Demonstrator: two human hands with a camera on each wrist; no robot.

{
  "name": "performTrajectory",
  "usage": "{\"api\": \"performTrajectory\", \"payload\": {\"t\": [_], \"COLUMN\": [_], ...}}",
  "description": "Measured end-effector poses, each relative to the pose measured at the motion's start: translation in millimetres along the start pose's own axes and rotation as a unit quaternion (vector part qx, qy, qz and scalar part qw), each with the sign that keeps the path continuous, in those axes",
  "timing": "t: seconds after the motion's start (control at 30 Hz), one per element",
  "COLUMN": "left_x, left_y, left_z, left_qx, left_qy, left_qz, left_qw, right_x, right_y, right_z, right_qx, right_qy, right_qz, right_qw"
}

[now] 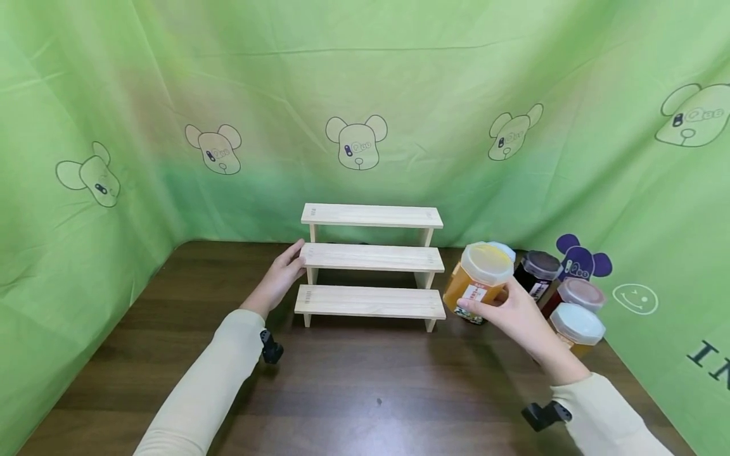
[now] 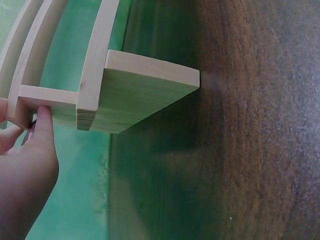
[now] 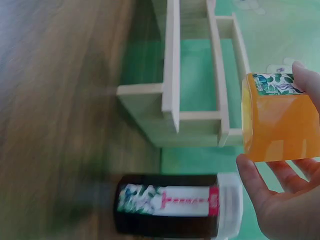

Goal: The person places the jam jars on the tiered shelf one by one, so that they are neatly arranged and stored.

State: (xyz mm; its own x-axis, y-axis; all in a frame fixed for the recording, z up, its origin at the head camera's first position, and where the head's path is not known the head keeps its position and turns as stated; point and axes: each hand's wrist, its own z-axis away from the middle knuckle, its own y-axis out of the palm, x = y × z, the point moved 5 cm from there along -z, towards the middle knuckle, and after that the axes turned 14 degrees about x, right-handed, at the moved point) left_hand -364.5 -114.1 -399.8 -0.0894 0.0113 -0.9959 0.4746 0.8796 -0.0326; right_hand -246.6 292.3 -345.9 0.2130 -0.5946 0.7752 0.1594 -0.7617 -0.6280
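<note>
A pale wooden three-step rack [image 1: 372, 256] stands on the table. My left hand [image 1: 279, 277] grips the left end of its middle step; the left wrist view shows the fingers [image 2: 44, 125] at the board's end and side support. To the right of the rack, my right hand [image 1: 516, 316] holds an octagonal jar [image 1: 476, 288] of orange contents with a translucent lid and a printed label. The jar is slightly tilted; in the right wrist view thumb and fingers span the orange jar [image 3: 282, 125]. All three steps are bare.
Behind and right of the held jar stand a dark jar [image 1: 537, 272], a red jar with a pinkish lid [image 1: 580, 294] and a jar with a whitish lid [image 1: 577, 324]. A pale-blue lid [image 1: 504, 249] peeks out behind the held one. Green printed cloth [image 1: 422, 82] encloses the table.
</note>
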Motion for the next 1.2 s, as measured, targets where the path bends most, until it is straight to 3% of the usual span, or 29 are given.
{"api": "performTrajectory", "payload": {"t": [0.2,0.43,0.8,1.2], "left_x": [-0.2,-0.7,-2.1,0.4], "left_y": [-0.7,0.2,2.5,1.2], "left_z": [-0.5,-1.1,0.4,0.1], "left_qx": [-0.002,-0.004,-0.004,-0.006], "left_qy": [0.008,0.007,0.006,-0.001], "left_qz": [-0.001,-0.002,-0.005,-0.014], "left_qw": [1.0,1.0,1.0,0.9999], "right_x": [17,38,69,96], "right_y": [10,30,57,79], "right_z": [-25,-55,-95,-138], "right_qx": [-0.005,0.028,0.05,0.035], "right_qy": [-0.041,-0.084,-0.091,-0.101], "right_qz": [-0.031,-0.105,-0.133,-0.181], "right_qw": [0.999,0.99,0.986,0.978]}}
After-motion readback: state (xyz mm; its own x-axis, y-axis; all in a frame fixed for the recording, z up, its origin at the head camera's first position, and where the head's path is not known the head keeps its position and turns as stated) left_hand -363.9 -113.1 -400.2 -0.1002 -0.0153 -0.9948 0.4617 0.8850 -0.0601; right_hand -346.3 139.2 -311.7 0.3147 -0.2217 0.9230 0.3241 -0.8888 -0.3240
